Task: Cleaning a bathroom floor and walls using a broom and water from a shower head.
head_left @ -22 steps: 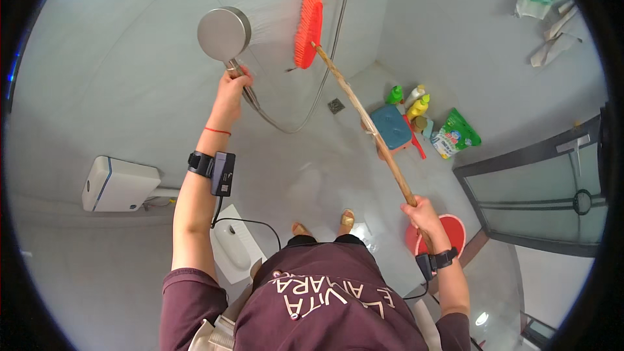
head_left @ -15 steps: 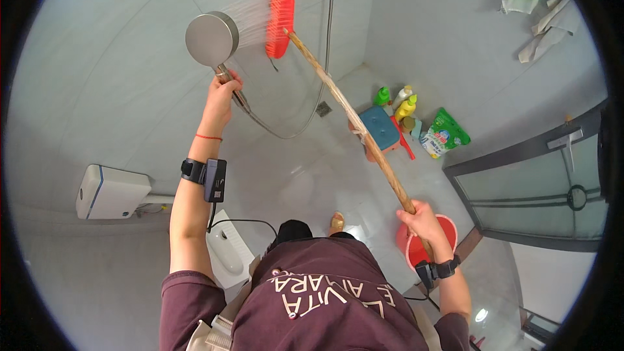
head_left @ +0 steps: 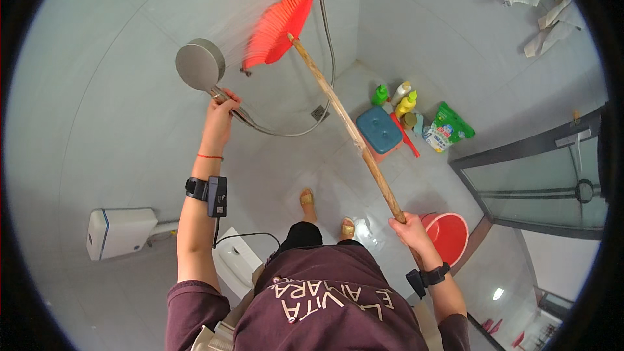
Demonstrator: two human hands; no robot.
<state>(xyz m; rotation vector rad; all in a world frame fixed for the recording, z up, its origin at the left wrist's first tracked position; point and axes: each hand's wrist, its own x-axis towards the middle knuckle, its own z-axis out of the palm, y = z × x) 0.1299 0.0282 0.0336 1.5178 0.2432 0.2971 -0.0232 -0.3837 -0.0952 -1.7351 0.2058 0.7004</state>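
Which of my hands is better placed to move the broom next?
Probably your right hand: it's wrapped around the broom handle, while your left hand holds the shower head.

From my remote seat I make out smooth, satiny metal on the shower head [head_left: 197, 65], plastic bristles [head_left: 268, 32] on the broom head [head_left: 298, 16], rough-looking wood on its handle [head_left: 346, 119], and glossy, light-catching floor [head_left: 276, 166].

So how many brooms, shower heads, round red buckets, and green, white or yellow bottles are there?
Brooms: 1, the broom
Shower heads: 1, the shower head
Round red buckets: 1, the bucket
Bottles: 3, a green bottle, a white bottle, a yellow bottle
Total: 6
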